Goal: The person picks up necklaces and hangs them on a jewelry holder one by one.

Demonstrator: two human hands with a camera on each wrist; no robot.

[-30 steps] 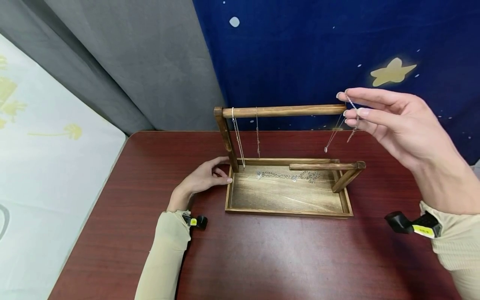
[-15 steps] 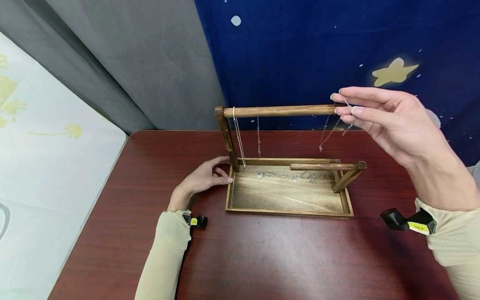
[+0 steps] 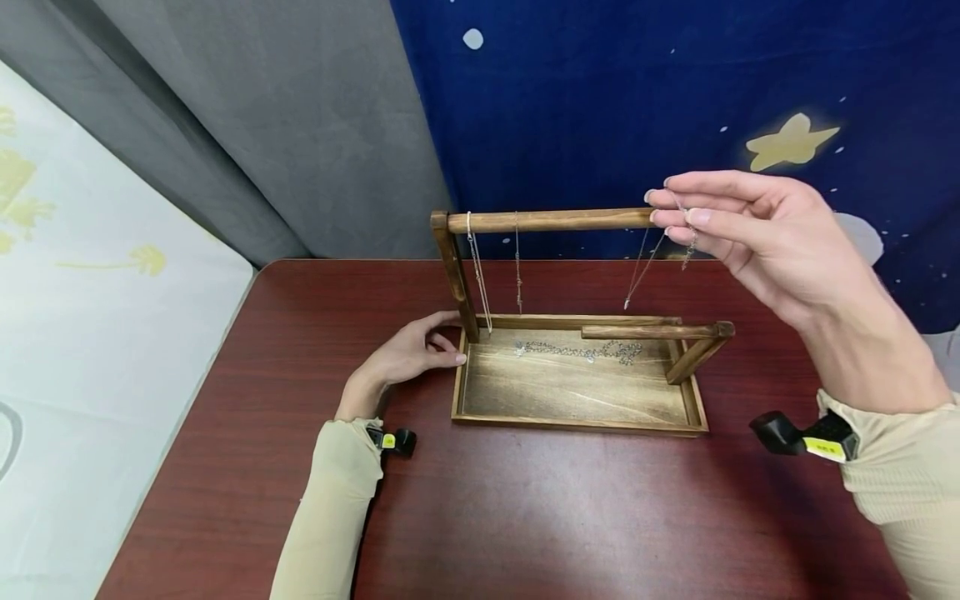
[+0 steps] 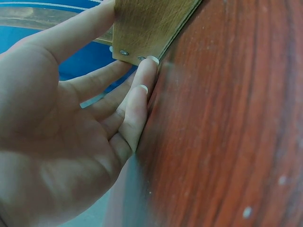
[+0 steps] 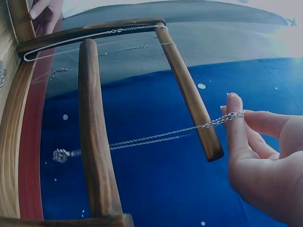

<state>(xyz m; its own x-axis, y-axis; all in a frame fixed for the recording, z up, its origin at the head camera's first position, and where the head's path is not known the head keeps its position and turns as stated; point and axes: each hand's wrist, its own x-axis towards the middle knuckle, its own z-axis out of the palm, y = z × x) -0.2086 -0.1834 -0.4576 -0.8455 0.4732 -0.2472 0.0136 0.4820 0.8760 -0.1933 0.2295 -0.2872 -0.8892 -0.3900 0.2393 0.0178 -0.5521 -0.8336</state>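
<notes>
- Silver necklace (image 5: 158,136): I have it pinched between the thumb and fingers of the right hand (image 3: 780,237), closed right down on the chain, a short tail dangling beneath the fingertips.
- Its pendant (image 3: 627,304) hangs below and left of that pinch; the strands cross the wooden bar (image 3: 555,221) near its free end, though whether they bear on it I can't tell.
- Well left of the pinch, a pale necklace (image 3: 482,279) and a thin chain (image 3: 518,267) hang from the same bar.
- Below it, more chain (image 3: 577,352) lies in the tray (image 3: 577,426).
- My left hand (image 3: 405,354) touches the tray's end, fingers loosely extended.
</notes>
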